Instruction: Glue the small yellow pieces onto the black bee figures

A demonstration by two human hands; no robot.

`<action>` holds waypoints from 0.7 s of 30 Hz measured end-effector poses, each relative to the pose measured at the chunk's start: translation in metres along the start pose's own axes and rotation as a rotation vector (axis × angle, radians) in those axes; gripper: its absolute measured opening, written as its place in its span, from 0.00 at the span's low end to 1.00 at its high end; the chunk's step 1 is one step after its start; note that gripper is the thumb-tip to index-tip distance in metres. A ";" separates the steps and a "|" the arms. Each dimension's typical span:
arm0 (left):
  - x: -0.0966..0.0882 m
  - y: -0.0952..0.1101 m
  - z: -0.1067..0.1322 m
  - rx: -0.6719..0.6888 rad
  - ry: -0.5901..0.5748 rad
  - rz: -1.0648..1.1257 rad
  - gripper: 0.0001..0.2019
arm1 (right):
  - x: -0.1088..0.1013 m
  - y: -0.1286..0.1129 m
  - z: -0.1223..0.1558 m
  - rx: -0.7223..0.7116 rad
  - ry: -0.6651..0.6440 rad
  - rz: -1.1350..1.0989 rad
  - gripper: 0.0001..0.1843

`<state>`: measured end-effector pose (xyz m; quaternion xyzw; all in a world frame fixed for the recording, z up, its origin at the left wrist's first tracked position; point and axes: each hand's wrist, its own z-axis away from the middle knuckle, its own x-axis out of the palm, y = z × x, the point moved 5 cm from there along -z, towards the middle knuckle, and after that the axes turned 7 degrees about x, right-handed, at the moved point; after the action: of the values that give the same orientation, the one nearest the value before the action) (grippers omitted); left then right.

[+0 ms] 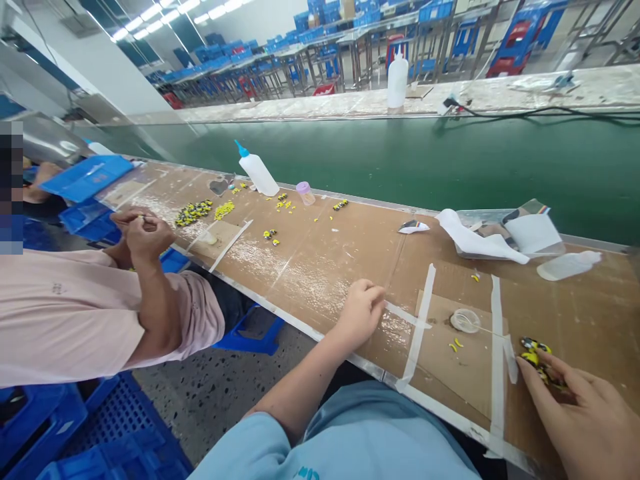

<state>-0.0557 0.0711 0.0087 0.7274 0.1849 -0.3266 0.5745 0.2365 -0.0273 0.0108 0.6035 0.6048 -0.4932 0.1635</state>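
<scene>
Well, right grip [575, 420] half open at yellow-black pieces [535, 353], left grip [360, 313] curled empty, masking tape [417, 327] between

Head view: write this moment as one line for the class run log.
Left hand: on bench | Right hand: at yellow-black pieces | Near: clear dish, card

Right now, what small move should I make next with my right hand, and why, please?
Probably slide your right hand and the small yellow-and-black pieces slightly toward the round dish on the cardboard. The pieces lie just past the cardboard's edge, and the thin stick from the dish points toward them.
</scene>
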 end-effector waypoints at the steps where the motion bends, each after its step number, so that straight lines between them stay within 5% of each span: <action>1: -0.003 -0.007 -0.002 -0.018 -0.008 -0.039 0.08 | 0.000 -0.003 -0.001 0.011 0.003 -0.003 0.33; 8: -0.006 -0.022 -0.002 0.033 0.011 -0.021 0.08 | 0.012 -0.032 -0.009 0.040 -0.095 -0.276 0.27; 12: -0.002 -0.015 -0.002 -0.023 0.031 0.326 0.06 | 0.020 -0.037 -0.013 0.044 -0.111 -0.373 0.21; 16: 0.028 0.003 -0.001 -0.255 -0.125 0.851 0.11 | 0.021 -0.041 -0.014 -0.007 -0.092 -0.356 0.17; 21: 0.067 0.027 -0.005 -0.394 -0.222 1.174 0.19 | 0.017 -0.049 -0.014 -0.100 -0.053 -0.344 0.13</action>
<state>0.0117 0.0616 -0.0176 0.5499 -0.2493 0.0097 0.7971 0.1946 0.0037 0.0237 0.4691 0.7183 -0.4991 0.1221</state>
